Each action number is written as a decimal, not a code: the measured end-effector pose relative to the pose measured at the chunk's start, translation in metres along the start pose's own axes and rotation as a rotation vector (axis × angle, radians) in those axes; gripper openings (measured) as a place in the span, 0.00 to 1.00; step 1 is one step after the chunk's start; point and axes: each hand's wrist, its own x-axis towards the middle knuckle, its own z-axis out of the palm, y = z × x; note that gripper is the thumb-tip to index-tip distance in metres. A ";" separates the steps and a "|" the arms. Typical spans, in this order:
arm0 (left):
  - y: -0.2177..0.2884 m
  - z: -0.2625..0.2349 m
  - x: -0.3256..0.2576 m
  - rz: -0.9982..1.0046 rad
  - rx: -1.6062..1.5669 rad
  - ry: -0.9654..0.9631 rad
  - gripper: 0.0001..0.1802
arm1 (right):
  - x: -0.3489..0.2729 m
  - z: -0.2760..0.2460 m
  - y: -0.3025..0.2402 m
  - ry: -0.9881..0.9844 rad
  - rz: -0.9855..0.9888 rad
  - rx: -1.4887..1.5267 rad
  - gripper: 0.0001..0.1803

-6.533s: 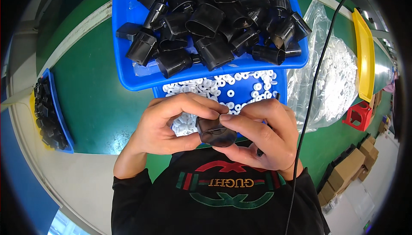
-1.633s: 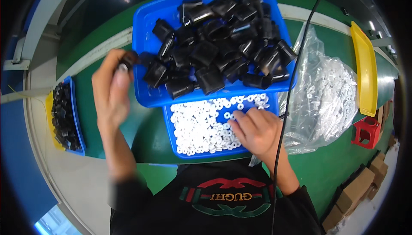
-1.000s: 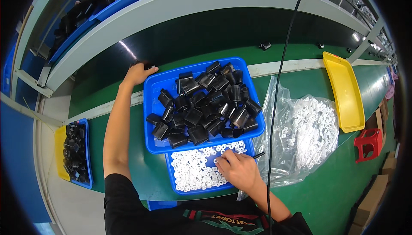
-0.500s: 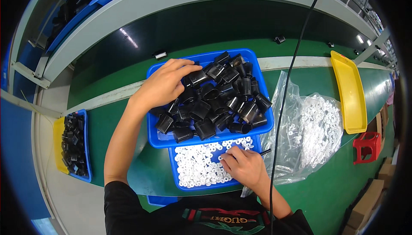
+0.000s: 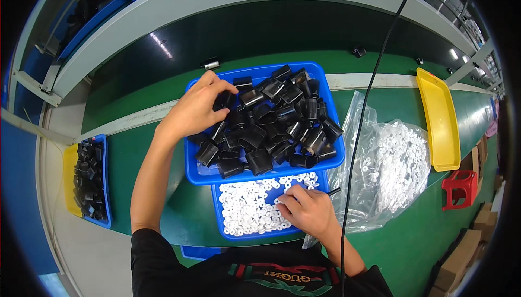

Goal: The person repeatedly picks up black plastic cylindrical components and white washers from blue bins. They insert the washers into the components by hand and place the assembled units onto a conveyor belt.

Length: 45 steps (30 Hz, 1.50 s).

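My left hand [image 5: 196, 106] is over the left part of a blue tray [image 5: 198, 176] heaped with black plastic sleeves. Its thumb and fingers close round one black plastic sleeve [image 5: 224, 100] at the edge of the heap. Nearer to me a second blue tray [image 5: 239, 237] holds many small white rings [image 5: 247, 207], partly covered by the first tray. My right hand [image 5: 308, 210] rests low over that tray's right side, fingers closed round a thin black pen-like tool [image 5: 335, 191]. The tool's other end and anything at those fingertips are too hidden to make out.
A clear plastic bag [image 5: 399, 166] of white rings lies to the right, beside a yellow tray [image 5: 440, 123]. A black cable [image 5: 364, 107] hangs across the view. Another blue tray [image 5: 107, 183] of black parts stands left. A red stool [image 5: 459, 190] is at right.
My left hand has drawn slightly left and its fingers now close round a black sleeve. My right hand stays in nearly the same place with the tool.
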 end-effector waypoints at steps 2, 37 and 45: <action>0.001 -0.004 -0.011 0.025 -0.052 0.092 0.26 | -0.001 -0.001 0.000 0.002 0.012 0.000 0.12; 0.067 0.084 -0.135 -0.032 -0.979 -0.103 0.27 | 0.031 -0.038 -0.014 0.085 0.093 0.545 0.16; 0.048 0.106 -0.136 0.278 -1.085 0.032 0.22 | 0.036 -0.045 -0.022 0.098 0.065 0.562 0.15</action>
